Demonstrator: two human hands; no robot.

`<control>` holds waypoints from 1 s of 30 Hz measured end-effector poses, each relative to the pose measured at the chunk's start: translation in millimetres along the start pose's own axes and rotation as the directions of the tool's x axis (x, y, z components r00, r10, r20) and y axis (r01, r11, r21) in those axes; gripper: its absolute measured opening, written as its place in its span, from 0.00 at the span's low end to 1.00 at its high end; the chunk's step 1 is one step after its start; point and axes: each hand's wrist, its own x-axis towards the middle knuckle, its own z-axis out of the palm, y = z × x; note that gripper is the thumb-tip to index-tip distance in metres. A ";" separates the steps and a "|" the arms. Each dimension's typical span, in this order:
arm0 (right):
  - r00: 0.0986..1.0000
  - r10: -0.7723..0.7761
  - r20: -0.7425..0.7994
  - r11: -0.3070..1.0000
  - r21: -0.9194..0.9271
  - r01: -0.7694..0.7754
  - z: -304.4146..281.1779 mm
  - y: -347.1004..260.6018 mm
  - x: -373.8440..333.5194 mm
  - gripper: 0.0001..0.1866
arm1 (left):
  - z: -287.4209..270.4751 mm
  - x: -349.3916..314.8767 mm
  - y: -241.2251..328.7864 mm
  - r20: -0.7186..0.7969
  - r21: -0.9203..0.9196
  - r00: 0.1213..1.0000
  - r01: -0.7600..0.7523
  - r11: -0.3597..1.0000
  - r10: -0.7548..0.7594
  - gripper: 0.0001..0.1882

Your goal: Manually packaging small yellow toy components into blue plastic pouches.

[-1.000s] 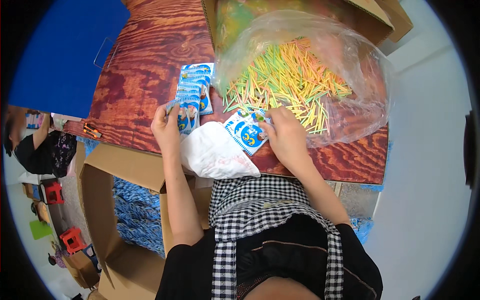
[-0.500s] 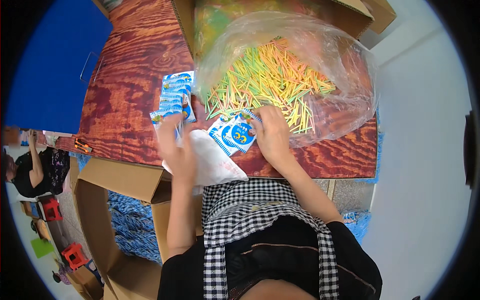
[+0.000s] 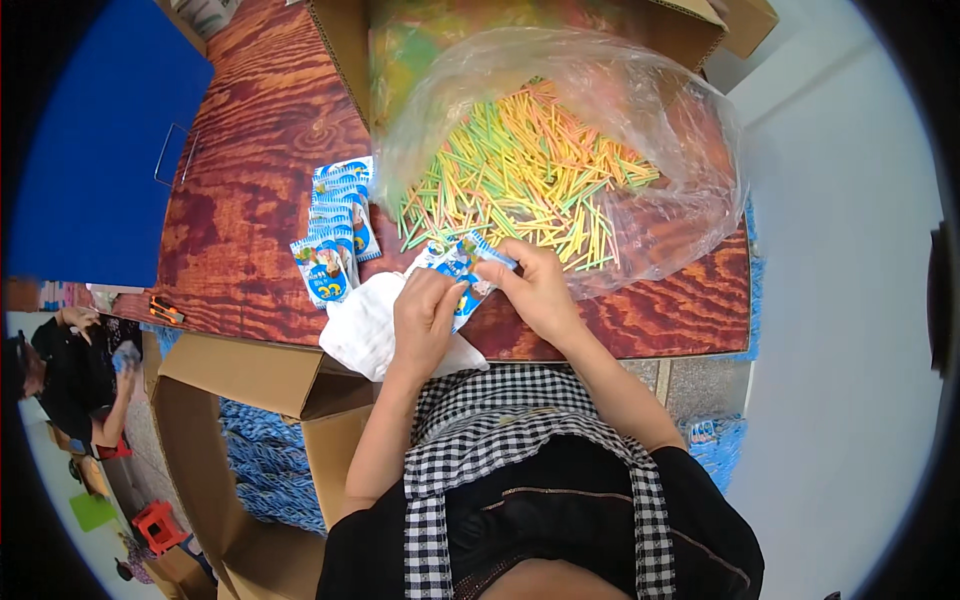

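Observation:
My right hand point(image 3: 538, 290) pinches the upper right edge of a small blue-and-white packet point(image 3: 474, 292) by the table's front edge. My left hand point(image 3: 425, 315) is closed, thumb against fingers, at the lower left of the same packet. Part of the packet is hidden behind the fingers. A white cloth point(image 3: 360, 325) lies beneath and left of my left hand. Farther left, several similar packets point(image 3: 345, 210) overlap in a row on the red wood-patterned table point(image 3: 250, 240). Just beyond my hands, many thin yellow, green and orange sticks point(image 3: 540, 160) lie loose on a clear plastic bag point(image 3: 690, 220).
A cardboard box point(image 3: 345, 50) stands at the table's back. An open carton point(image 3: 240, 365) with blue woven material inside is below the table's left front edge. An orange cutter point(image 3: 166, 310) lies at the left corner, near a blue panel point(image 3: 100, 150). Another person point(image 3: 75, 360) works at far left.
My left hand has come right, from the row of packets to the packet at my right hand. The row now shows a packet face at its near end. The other person's arms have moved.

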 end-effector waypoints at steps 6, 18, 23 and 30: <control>0.995 -0.077 -0.057 0.997 0.024 0.079 -5.5 14.4 14.5 0.05 | -10.1 -7.8 -7.1 0.014 -0.147 0.987 0.158 0.976 -0.158 0.05; 0.929 -0.370 -0.018 0.234 -0.969 0.075 10.2 11.9 103.9 0.13 | -5.7 -9.6 -5.1 0.004 -0.356 0.964 0.250 0.900 -0.266 0.07; 0.901 -0.432 -0.039 0.262 -0.961 0.085 6.2 25.6 107.1 0.10 | -9.5 -12.4 -12.0 -0.032 -0.381 0.959 0.249 0.890 -0.282 0.07; 0.972 -0.175 -0.159 0.660 -0.751 -0.004 -39.9 13.2 104.2 0.11 | -14.0 -17.1 -17.9 -0.056 -0.529 0.932 0.277 0.802 -0.358 0.07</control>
